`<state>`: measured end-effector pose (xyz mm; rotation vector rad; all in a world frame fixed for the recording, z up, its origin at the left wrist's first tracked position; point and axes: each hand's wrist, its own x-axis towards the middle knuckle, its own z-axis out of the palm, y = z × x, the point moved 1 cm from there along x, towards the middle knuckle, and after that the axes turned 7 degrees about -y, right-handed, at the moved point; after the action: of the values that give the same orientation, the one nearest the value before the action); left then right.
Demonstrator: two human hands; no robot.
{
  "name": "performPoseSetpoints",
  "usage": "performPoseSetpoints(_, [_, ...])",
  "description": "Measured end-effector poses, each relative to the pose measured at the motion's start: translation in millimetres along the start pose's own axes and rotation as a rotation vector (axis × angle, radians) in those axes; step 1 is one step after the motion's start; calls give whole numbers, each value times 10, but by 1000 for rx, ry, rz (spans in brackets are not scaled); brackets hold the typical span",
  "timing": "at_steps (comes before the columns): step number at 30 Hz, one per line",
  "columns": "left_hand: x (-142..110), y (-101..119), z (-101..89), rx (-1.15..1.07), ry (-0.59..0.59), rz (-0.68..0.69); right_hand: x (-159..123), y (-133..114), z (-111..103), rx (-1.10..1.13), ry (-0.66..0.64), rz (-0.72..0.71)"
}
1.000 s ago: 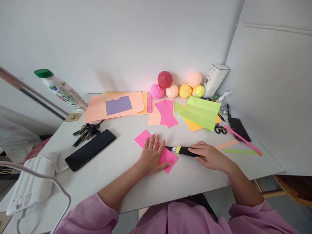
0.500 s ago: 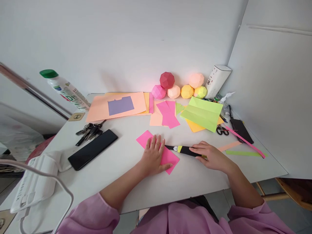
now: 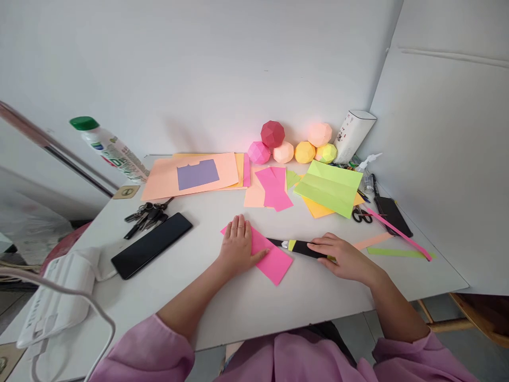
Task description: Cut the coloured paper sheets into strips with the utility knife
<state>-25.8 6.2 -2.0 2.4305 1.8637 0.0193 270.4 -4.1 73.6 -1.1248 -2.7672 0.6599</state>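
Note:
My left hand lies flat on the left part of a folded-looking pink sheet of paper, its fingers stretched out toward the back. In my right hand is a utility knife with a black and yellow handle. The knife's dark blade points left and reaches the upper right edge of the pink paper; whether it sits inside a fold I cannot tell. Behind the paper lies another cut pink piece.
Faceted paper balls stand along the wall. Green paper, scissors and paper strips lie to the right. On the left are a phone, keys, a power strip, a bottle and peach sheets.
My left hand has slid left across the pink paper, uncovering more of its middle. The right hand and utility knife have hardly moved.

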Motion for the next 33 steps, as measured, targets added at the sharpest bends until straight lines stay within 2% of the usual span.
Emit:
performPoseSetpoints(10, [-10,39,69,14,30,91,198,-58,-20,-18,-71,-51])
performPoseSetpoints(22, [-3,41,33,-4,-22,89,90,24,-43,-18,-32,27])
performPoseSetpoints(33, [-5,41,40,26,-27,82,359,8,18,-55,-86,-20])
